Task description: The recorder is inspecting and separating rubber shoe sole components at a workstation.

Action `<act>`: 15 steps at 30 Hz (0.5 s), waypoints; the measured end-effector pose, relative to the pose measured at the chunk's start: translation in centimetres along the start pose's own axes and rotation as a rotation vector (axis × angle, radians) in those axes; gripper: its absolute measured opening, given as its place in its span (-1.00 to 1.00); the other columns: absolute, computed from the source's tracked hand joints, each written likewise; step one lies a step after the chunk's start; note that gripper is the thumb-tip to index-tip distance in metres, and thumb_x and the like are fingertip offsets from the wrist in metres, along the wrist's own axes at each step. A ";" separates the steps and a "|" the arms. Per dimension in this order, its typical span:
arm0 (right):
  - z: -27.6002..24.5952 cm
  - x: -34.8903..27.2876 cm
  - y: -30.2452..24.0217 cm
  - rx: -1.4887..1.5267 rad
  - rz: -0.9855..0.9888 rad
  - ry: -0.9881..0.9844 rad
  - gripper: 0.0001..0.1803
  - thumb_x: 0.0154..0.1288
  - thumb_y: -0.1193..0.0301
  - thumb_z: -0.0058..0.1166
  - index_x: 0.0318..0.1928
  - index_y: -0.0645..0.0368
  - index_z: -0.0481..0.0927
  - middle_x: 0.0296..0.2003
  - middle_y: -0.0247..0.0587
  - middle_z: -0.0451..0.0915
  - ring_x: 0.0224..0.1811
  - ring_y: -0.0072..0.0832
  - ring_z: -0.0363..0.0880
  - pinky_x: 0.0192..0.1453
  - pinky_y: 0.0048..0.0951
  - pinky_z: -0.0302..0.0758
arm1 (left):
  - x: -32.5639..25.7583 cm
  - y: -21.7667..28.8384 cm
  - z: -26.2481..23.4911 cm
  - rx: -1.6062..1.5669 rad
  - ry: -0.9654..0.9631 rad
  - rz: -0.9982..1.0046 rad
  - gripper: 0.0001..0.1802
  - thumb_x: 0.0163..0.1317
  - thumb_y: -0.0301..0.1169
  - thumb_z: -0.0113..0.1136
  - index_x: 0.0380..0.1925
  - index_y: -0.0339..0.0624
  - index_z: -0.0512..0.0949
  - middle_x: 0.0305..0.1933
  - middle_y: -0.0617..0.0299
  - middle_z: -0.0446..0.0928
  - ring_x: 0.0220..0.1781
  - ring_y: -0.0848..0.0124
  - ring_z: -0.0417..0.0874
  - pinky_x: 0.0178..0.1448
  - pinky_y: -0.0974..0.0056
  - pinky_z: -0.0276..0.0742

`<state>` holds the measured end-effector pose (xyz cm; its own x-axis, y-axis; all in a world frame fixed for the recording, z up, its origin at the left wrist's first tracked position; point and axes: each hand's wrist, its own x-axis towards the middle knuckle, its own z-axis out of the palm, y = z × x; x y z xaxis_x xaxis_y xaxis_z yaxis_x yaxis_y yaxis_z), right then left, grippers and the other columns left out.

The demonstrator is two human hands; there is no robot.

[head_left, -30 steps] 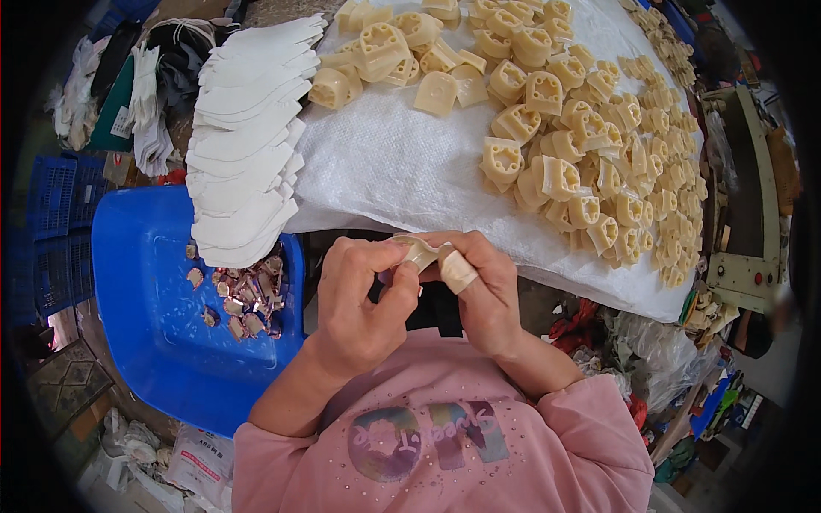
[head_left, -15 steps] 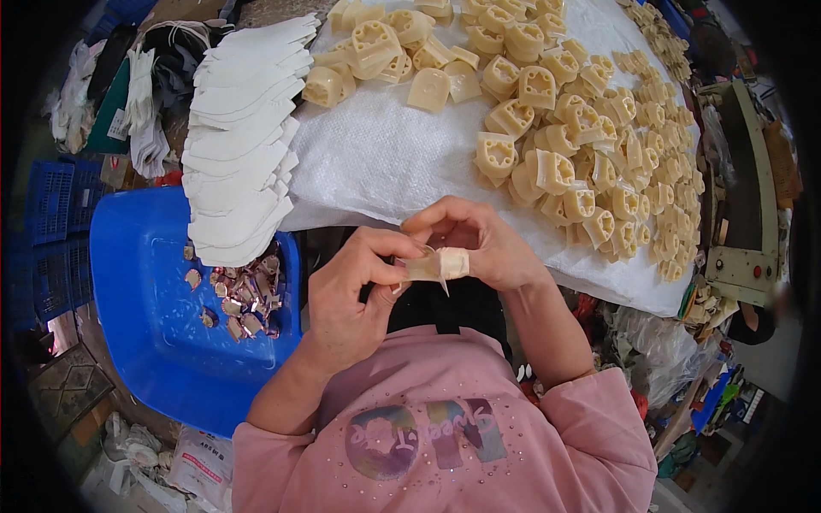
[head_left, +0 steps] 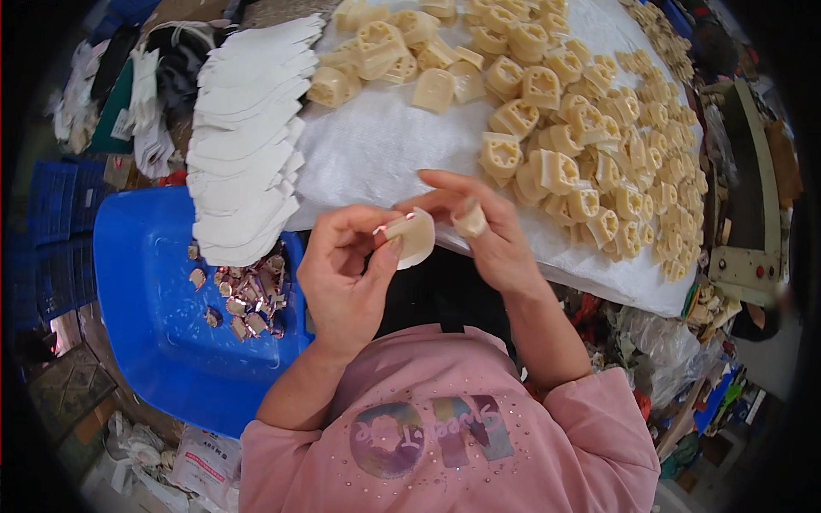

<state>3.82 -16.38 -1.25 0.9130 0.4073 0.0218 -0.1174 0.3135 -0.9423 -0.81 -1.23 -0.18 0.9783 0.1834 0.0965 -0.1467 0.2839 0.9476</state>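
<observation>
Pink T-shirt (head_left: 449, 385): big multicoloured chest letters (head_left: 376, 438), smaller lettering (head_left: 480, 422) across them, upside down in view. White bag (head_left: 198, 457), lower left: red print (head_left: 198, 479), too small to read reliably.

Soft light fades into black, warped picture edges.

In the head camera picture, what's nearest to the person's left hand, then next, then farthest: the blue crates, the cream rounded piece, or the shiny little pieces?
1. Cream rounded piece: held in the left hand.
2. Shiny little pieces: to its left, inside the blue tub.
3. Blue crates: over at the far left.
</observation>
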 end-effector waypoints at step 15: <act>0.5 0.0 -0.3 -0.392 -0.095 0.053 -0.86 0.06 0.52 0.03 -0.31 0.20 0.43 -0.33 -0.21 0.39 -0.21 -0.28 0.28 -0.08 -0.35 0.23 | 0.0 -0.7 0.6 -0.034 -0.033 -0.114 -0.89 0.17 -0.58 0.19 -0.35 -0.38 0.47 -0.26 0.12 0.57 -0.29 0.54 0.55 -0.17 0.43 0.52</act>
<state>3.66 -16.09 -0.82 0.9326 0.3447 0.1072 0.1170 -0.0076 -0.9931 -0.58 -2.00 -0.67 0.9931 0.1174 -0.0014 -0.0381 0.3330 0.9422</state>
